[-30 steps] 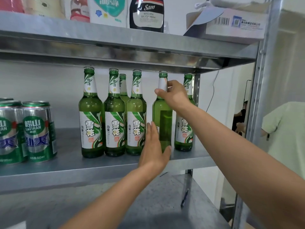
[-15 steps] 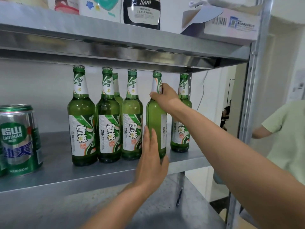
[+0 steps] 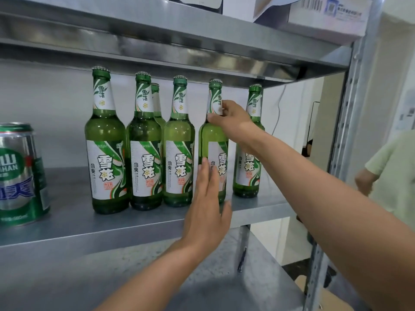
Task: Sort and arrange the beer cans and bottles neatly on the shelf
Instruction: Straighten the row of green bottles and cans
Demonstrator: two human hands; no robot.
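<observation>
Several green glass beer bottles with white labels stand upright in a row on the metal shelf (image 3: 67,223). My right hand (image 3: 233,118) pinches the neck of the fourth bottle (image 3: 213,140), whose label now faces mostly forward. My left hand (image 3: 207,207) lies flat with straight fingers against that bottle's lower body. Left of it stand three bottles (image 3: 105,153) (image 3: 144,158) (image 3: 179,158), with one more (image 3: 156,102) behind them. A further bottle (image 3: 248,173) stands to the right, partly behind my right arm. A green and silver beer can (image 3: 18,176) stands at the far left.
The upper shelf (image 3: 179,41) hangs just above the bottle caps and carries a cardboard box (image 3: 325,14). A steel upright (image 3: 350,108) borders the right side. A person in a light green shirt (image 3: 395,176) stands beyond it. A lower shelf (image 3: 179,288) lies beneath.
The held bottle has turned so its label faces forward. The camera has moved closer and to the right, so only one can remains in view.
</observation>
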